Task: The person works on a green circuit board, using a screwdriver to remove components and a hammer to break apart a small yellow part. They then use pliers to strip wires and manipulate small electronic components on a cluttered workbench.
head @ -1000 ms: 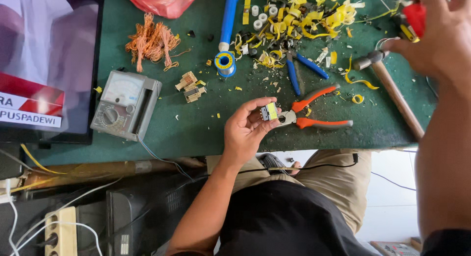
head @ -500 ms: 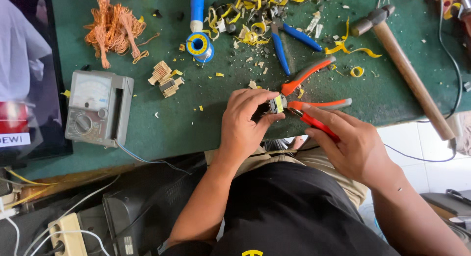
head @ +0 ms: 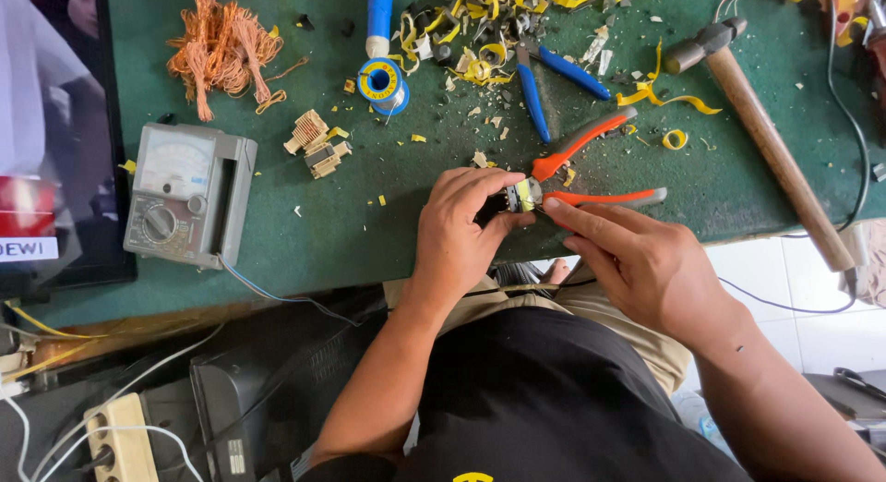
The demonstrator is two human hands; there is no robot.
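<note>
I see my left hand [head: 461, 228] curled shut around a small part [head: 523, 195], pinching it between thumb and fingers just below frame centre, right at the near edge of the green bench [head: 369, 233]. The part is stubby, with yellow tape on it; its long axis is too short to read, though its taped face looks toward the right of the frame. My right hand [head: 637, 265] comes in from the lower right, fingers stretched out and loosely open, index fingertip touching the part; it grips nothing that I can make out.

Orange pliers [head: 591, 163] lie just beyond the part, head beside it, handles splayed toward the right and upper right. Blue pliers [head: 544, 80] sit above them, handles forked up and out. A hammer [head: 766, 140] runs diagonally from the upper right down to the right bench edge, its handle end hanging past it.

Open room: the green stretch left of my left hand, between it and the meter [head: 185, 200], is mostly bare, with only tiny yellow flecks. The meter sits near the left bench edge, beside a dark screen [head: 55, 140]. Above the hands the bench is crowded with yellow tape scraps [head: 480, 66], a solder spool [head: 381, 83], a small core stack [head: 314, 145] and a tuft of copper wire [head: 221, 48] in the upper left. Below the bench edge my lap fills the lower middle of the frame
</note>
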